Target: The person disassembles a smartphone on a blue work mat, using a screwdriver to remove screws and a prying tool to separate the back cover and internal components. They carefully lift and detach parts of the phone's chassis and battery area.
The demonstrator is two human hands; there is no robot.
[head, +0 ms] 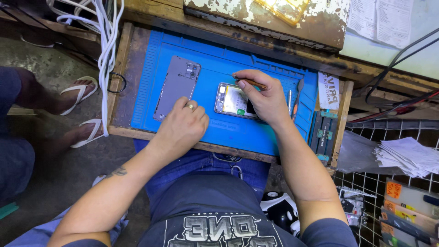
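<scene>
An opened phone (pixel 232 99) with its insides showing lies on a blue work mat (pixel 228 128). My right hand (pixel 265 98) rests over the phone's right end and grips a thin tool with a brown handle (pixel 253 83), its tip pointing left above the phone. The removed grey back cover (pixel 177 87) lies to the left on the mat. My left hand (pixel 183 126), with a ring on one finger, rests on the mat with fingers curled, its knuckles touching the cover's lower edge.
The mat sits in a wooden pull-out tray (pixel 120 68). Thin metal tools (pixel 290 98) and a dark holder (pixel 323 132) lie at the right. White cables (pixel 105 45) hang at the left; another person's sandalled feet (pixel 80 112) stand there. Wire basket with papers (pixel 404 158) at right.
</scene>
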